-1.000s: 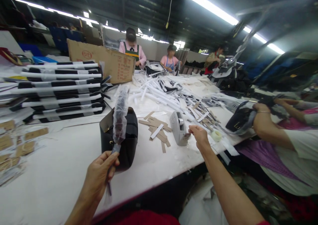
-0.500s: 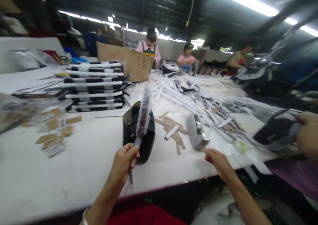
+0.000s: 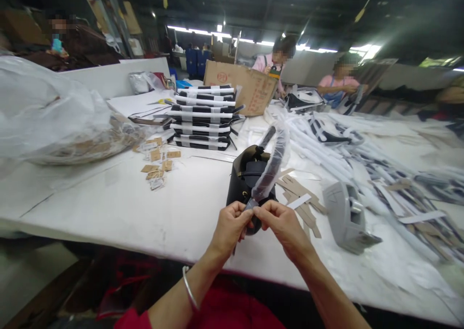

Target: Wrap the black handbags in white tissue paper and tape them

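A small black handbag [image 3: 243, 181] stands on the white table [image 3: 108, 208] just past my hands. Its strap [image 3: 271, 162] is sheathed in clear plastic film and slants up to the right. My left hand [image 3: 229, 227] pinches the lower end of that wrapped strap. My right hand [image 3: 281, 225] meets it from the right, fingers closed on the same end. A grey tape dispenser [image 3: 346, 217] sits to the right of my right hand.
Cardboard strips [image 3: 299, 193] lie beside the bag. Black-and-white stacked pieces [image 3: 203, 116] and a cardboard box [image 3: 241, 84] stand behind. White wrapped straps [image 3: 326, 135] litter the right. A big plastic bag [image 3: 50, 111] of tags lies left. Other people work at the far side.
My right hand left the tape dispenser and came across to the strap end held by my left hand. The view swung left.
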A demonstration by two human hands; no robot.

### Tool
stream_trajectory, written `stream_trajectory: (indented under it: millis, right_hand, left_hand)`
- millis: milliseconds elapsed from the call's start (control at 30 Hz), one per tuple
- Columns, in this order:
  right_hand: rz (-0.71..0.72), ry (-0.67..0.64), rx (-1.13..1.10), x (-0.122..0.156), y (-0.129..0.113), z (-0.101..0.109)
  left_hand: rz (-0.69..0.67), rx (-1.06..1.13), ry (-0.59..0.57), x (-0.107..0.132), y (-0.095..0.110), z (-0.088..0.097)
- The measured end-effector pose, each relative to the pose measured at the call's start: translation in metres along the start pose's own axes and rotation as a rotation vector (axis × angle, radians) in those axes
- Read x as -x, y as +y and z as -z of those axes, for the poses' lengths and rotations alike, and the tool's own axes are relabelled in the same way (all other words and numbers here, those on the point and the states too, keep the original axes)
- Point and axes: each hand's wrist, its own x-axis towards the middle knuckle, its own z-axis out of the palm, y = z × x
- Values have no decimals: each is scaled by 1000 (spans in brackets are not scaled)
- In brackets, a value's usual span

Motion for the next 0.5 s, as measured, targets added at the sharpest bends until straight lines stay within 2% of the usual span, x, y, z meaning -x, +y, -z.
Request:
stream_trajectory:
  millis: [100,200,333,500]
  right_hand:
    - [-35,42,48,-8,8,-6]
    - [-60,55,-27,-13,15,-8]
    - [-99,37,-118,-17,18,-5]
    - [-74,13,-99,-17,19,-3]
  left_hand:
    - [-15,-14,-5,0,1,3]
    - [-16,-26,-35,1,3,5]
    - [-11,-31,-84,2,3,7]
    - [-32,13,-97,3,-1,9]
